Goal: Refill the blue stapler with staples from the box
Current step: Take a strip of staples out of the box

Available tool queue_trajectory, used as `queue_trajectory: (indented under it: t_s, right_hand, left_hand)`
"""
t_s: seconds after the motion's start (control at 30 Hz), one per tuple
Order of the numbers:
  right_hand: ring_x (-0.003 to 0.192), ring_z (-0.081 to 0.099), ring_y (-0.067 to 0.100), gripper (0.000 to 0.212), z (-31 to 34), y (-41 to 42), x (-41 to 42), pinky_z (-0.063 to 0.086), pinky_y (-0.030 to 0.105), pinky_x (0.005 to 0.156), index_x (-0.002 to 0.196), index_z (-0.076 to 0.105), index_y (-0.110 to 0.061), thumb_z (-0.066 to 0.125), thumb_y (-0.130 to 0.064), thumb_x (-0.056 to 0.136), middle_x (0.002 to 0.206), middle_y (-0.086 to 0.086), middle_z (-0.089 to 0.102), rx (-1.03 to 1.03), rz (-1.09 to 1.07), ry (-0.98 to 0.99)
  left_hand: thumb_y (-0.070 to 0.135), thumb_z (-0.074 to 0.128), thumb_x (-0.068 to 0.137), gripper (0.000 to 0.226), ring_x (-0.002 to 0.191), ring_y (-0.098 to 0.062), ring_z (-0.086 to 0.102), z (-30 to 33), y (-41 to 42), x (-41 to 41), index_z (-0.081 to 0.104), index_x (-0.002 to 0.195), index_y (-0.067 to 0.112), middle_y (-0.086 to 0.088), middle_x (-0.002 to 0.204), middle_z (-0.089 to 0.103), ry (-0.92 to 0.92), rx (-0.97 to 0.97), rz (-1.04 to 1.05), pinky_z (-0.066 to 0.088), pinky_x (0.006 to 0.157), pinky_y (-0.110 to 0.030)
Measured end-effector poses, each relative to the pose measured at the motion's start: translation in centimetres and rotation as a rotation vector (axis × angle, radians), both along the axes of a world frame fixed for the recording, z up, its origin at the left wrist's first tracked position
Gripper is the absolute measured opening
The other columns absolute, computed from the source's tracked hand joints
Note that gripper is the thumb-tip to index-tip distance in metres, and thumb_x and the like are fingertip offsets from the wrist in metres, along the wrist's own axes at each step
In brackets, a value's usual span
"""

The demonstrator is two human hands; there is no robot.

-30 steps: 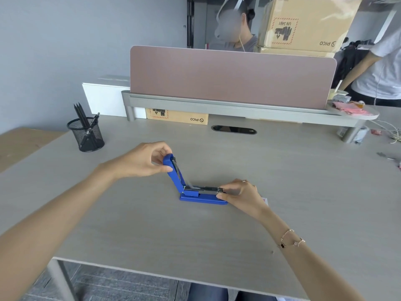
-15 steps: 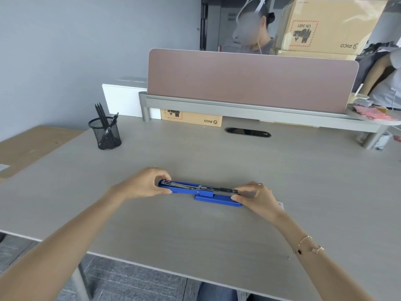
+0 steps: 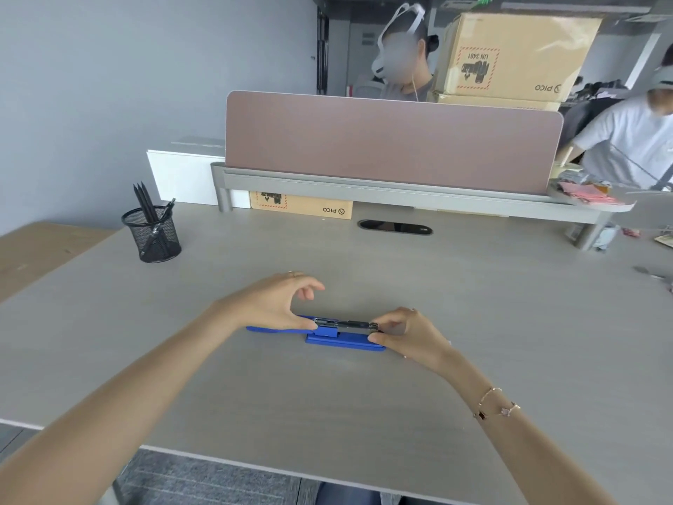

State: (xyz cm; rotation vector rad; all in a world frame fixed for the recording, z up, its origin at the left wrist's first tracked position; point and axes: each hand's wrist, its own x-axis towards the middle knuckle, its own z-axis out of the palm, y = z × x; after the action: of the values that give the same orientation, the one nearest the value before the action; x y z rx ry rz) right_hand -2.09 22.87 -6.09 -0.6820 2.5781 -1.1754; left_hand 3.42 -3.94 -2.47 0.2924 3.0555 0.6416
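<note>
The blue stapler [image 3: 329, 335] lies opened flat on the grey desk [image 3: 327, 413], near the person, its lid folded out to the left and the metal staple channel [image 3: 347, 325] facing up. The right hand [image 3: 408, 335] pinches the front end of the channel and base. The left hand [image 3: 273, 304] touches the hinge with the thumb, the other fingers curled and loose, holding nothing. I see no staple box here. If the right hand relaxes, the base could slide; fingers near the spring pusher could be pinched.
</note>
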Motion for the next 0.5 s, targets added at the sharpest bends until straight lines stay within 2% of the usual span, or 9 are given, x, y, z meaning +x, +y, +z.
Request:
queue_trajectory:
  t_s: [0.1,0.17,0.23,0.3,0.4,0.5]
  right_hand:
    - [0.081,0.063,0.015,0.018,0.0,0.9,0.0,0.047,0.019,0.060,0.090,0.070,-0.033,0.073,-0.034,0.073,0.096,-0.016,0.064,-0.023,-0.013,-0.016]
    - [0.089,0.066,0.020,0.021,0.0,2.0,-0.1,0.051,0.017,0.063,0.093,0.071,-0.028,0.074,-0.032,0.073,0.096,-0.015,0.063,-0.044,-0.025,-0.015]
    - [0.106,0.059,0.015,0.027,-0.1,3.4,-0.4,0.049,0.021,0.085,0.097,0.070,-0.026,0.075,-0.035,0.073,0.096,-0.019,0.060,-0.004,-0.054,0.029]
    - [0.115,0.051,0.013,0.027,-0.2,5.0,-0.6,0.041,0.033,0.101,0.095,0.069,-0.032,0.074,-0.041,0.071,0.094,-0.024,0.057,0.016,-0.089,0.061]
    - [0.118,0.046,0.014,0.029,-0.6,7.2,-0.6,0.040,0.036,0.103,0.096,0.067,-0.037,0.075,-0.042,0.069,0.097,-0.023,0.056,0.023,-0.120,0.059]
    - [0.118,0.042,0.011,0.039,-0.9,9.1,-0.2,0.035,0.035,0.106,0.103,0.065,-0.035,0.076,-0.044,0.067,0.107,-0.013,0.058,0.056,-0.144,0.071]
  left_hand:
    - [0.049,0.072,0.075,0.057,0.105,0.002,0.049,-0.1,1.4,-0.6,0.048,0.126,0.038,0.020,0.111,0.055,-0.012,-0.013,-0.027,0.039,0.093,-0.020]
    - [0.049,0.072,0.075,0.056,0.105,0.001,0.050,-0.3,2.0,-0.9,0.050,0.124,0.037,0.019,0.111,0.056,-0.009,-0.015,-0.040,0.041,0.094,-0.021]
    - [0.051,0.072,0.074,0.054,0.103,0.001,0.051,-0.6,2.9,-1.3,0.052,0.122,0.037,0.018,0.110,0.056,0.005,-0.014,-0.055,0.043,0.094,-0.023]
    - [0.051,0.072,0.074,0.052,0.102,0.000,0.052,-0.9,4.1,-1.7,0.053,0.120,0.036,0.018,0.108,0.057,0.026,-0.012,-0.074,0.044,0.093,-0.024]
    - [0.052,0.071,0.074,0.050,0.101,0.000,0.053,-1.3,6.7,-2.4,0.055,0.119,0.034,0.018,0.107,0.057,0.047,0.006,-0.115,0.045,0.092,-0.025]
    - [0.053,0.070,0.074,0.052,0.104,0.002,0.052,-1.6,9.7,-2.9,0.054,0.120,0.034,0.019,0.111,0.058,0.027,0.008,-0.151,0.045,0.092,-0.025]
